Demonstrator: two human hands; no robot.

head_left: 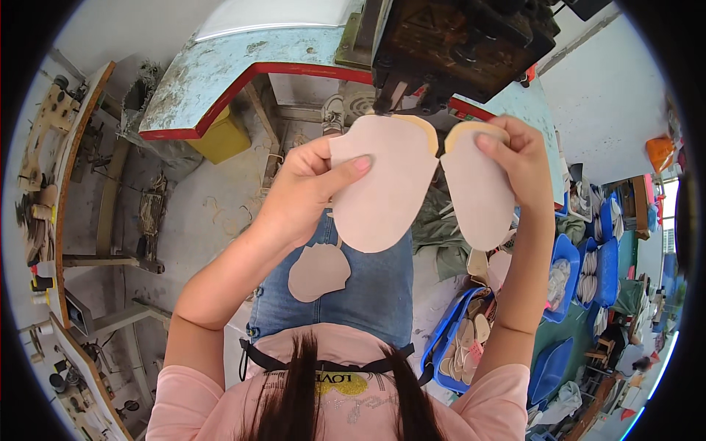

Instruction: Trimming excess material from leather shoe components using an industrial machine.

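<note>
My left hand [316,176] pinches the left edge of a pale pink shoe piece [382,191], thumb on top. My right hand [522,158] grips the upper right of a second pale pink shoe piece [482,195], its thumb over the tan band along the top. Both pieces are flat and rounded at the bottom, with tan edging at their tops. They meet, or nearly so, at one small point between them. Just above the left piece hangs the tip of a dark, oily machine head [456,55]. More pale pieces [320,272] lie on my lap.
A pale blue worktable [235,70] with a red edge curves around the machine. Beneath its left side stands a yellow bin [222,138]. To my right is a blue basket [434,367] of shoe parts, with further blue baskets [562,275] beyond. A wooden bench [70,184] stands left.
</note>
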